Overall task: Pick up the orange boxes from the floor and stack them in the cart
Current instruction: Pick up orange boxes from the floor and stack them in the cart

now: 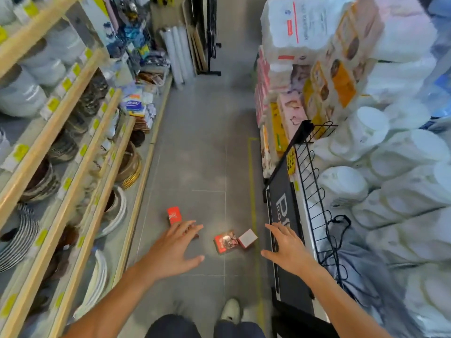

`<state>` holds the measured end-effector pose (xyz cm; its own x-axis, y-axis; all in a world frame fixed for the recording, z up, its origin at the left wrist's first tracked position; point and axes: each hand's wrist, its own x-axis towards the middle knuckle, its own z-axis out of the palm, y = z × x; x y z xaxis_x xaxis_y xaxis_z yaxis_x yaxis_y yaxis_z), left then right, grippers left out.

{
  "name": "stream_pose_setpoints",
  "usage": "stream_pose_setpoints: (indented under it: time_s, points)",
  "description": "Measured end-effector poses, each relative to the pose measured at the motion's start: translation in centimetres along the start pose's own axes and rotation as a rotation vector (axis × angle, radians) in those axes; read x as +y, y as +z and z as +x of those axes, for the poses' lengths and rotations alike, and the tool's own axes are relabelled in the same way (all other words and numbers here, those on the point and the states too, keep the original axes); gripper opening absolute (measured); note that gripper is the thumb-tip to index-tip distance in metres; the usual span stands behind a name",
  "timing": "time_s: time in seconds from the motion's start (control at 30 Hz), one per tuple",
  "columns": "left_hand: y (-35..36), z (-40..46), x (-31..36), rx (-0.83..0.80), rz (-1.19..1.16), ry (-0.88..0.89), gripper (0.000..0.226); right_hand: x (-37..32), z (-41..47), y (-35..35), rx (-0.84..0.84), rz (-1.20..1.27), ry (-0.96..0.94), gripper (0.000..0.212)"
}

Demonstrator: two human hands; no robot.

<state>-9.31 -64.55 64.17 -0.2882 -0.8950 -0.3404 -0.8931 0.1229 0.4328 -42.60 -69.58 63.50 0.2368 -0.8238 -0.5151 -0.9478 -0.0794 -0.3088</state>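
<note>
Three small orange boxes lie on the grey tiled floor. One orange box (174,215) sits just beyond my left hand (173,250). A second orange box (226,241) with a picture on its face lies between my hands. A third box (248,238) shows a pale side and touches the second. Both arms are stretched forward with fingers spread and empty. My left hand partly hides something dark under its fingertips. My right hand (286,247) hovers to the right of the boxes, near a black wire rack (314,191). No cart is plainly in view.
Wooden shelves (73,147) of plates and bowls line the left side of the aisle. Stacked white dishes (390,167) and packaged goods (305,98) fill the right. A black sign panel (283,211) stands by the rack. My shoe (230,311) is on the floor below.
</note>
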Motion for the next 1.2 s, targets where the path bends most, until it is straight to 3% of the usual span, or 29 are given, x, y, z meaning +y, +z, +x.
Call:
stream_pose_setpoints:
  time_s: [0.27, 0.6, 0.7, 0.9, 1.13, 1.2]
  points:
    - [3.8, 10.0, -7.4, -0.069, -0.154, 0.065, 0.08, 0.2, 8.1, 2.7, -0.192, 0.135, 0.217, 0.082]
    - [17.0, 24.6, -16.0, -0.246, -0.25, 0.026, 0.082, 5.2, 21.1, 13.4, -0.292, 0.293, 0.504, 0.083]
    - [21.2, 27.8, -17.6, -0.281, -0.236, 0.025, 0.084, 6.9, 25.0, 16.7, -0.262, 0.466, 0.578, 0.085]
    - [29.2, 33.8, -20.9, -0.384, -0.244, -0.046, 0.101, 11.9, 34.3, 26.8, -0.153, 0.733, 0.773, 0.117]
    - [40.7, 38.1, -24.5, -0.509, -0.343, -0.238, 0.103, 17.0, 43.8, 37.1, -0.063, 0.899, 0.916, 0.106]
    - [43.4, 39.0, -25.0, -0.519, -0.371, -0.267, 0.098, 18.3, 46.3, 39.3, 0.004, 0.913, 0.943, 0.126]
